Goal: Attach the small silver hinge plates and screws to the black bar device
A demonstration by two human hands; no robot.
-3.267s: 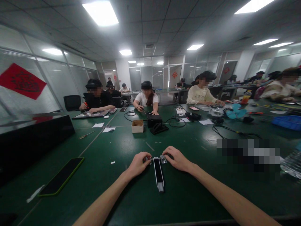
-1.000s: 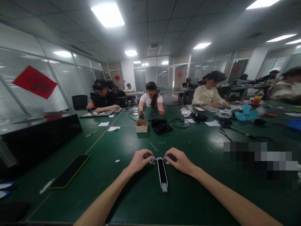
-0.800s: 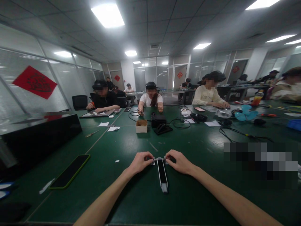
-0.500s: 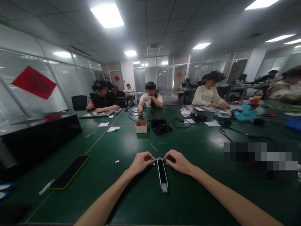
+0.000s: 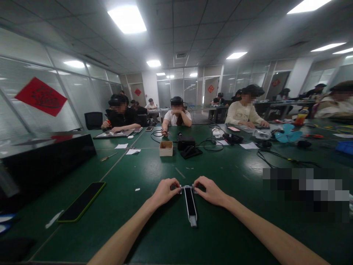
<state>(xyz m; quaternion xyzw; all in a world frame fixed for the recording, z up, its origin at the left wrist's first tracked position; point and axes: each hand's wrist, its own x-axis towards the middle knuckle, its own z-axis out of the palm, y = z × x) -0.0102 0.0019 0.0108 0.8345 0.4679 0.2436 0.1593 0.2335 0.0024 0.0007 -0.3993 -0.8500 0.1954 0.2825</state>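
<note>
On the green bench (image 5: 138, 224), a black strip (image 5: 189, 206) lies straight ahead, a black tablet (image 5: 81, 197) at its 9 o'clock. The left hand (image 5: 164, 192) and right hand (image 5: 211, 191) grip its metal end tabs, fingers curled narrowly.

Narrow blk/silver metal bracket (image 5: 189, 206), lying flat, silver tabs (image 5: 180, 190) at far end

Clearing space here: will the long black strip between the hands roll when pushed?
The long black strip probably won't roll: it looks flat and lies flat on the green bench. It seems stiff, straight with only its ends held.
</note>
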